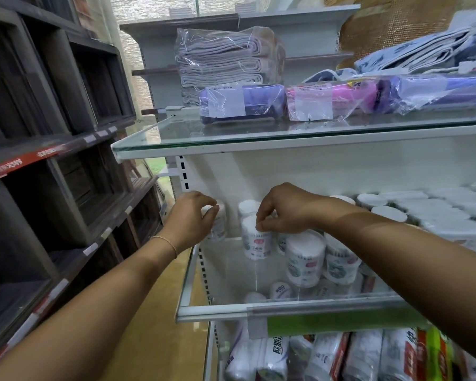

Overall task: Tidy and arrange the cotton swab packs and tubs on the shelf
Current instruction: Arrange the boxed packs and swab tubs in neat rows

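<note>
On the middle glass shelf (pixel 217 308), the left hand (pixel 191 218) curls its fingers round the top of the end tub (pixel 220 226). This tub stands at the hand's 3 o'clock, at the shelf's left end. The right hand (pixel 282 210) pinches the upper rim of a second tub (pixel 254 243) between thumb and fingertips. That tub stands upright at the hand's 7 o'clock. A third tub (pixel 248 206) stands just behind it, at its 12 o'clock, apart from the end tub. At 5 o'clock from the right hand stand the front tub (pixel 304 261) and, just beside it, a fifth tub (pixel 340 266). Five tubs show plainly by the hands. A crowd of further tubs (pixel 390 213) fills the shelf at 3 o'clock, too packed to count. The left wrist wears one thin bracelet (pixel 166 242). On the upper glass shelf (pixel 176 138) lie three wrapped packs (pixel 239 104) and one bagged stack of towels (pixel 220 56).
</note>
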Tool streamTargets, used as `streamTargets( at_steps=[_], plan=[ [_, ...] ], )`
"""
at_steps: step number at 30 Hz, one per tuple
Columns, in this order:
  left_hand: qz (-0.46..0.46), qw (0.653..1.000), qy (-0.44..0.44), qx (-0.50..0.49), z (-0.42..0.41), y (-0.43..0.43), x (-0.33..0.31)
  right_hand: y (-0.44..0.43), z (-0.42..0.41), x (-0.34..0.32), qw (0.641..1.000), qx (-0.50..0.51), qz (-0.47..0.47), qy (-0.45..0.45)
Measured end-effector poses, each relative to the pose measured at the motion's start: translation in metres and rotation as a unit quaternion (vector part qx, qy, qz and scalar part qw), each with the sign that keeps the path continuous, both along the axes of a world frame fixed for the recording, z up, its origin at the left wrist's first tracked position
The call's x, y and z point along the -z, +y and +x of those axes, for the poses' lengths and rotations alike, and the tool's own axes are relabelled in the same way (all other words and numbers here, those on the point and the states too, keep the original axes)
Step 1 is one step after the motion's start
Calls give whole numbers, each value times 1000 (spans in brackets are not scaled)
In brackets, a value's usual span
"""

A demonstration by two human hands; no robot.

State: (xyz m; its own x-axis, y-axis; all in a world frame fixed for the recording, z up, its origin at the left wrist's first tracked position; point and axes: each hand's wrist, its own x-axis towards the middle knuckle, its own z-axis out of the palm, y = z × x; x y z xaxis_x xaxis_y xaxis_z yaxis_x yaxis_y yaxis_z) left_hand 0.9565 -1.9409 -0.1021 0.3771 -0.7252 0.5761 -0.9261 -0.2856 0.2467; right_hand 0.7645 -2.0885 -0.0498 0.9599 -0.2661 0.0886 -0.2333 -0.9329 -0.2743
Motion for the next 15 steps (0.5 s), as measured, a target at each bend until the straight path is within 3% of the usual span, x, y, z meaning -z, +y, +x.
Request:
streamTargets(
  at_steps=[9, 15],
  plan=[
    [62, 996, 51, -24, 5, 0, 9, 0, -1, -1, 1000, 12, -2, 5],
    [60, 996, 58, -19, 4, 3, 10, 1, -3, -3, 997, 33, 47, -57]
  ],
)
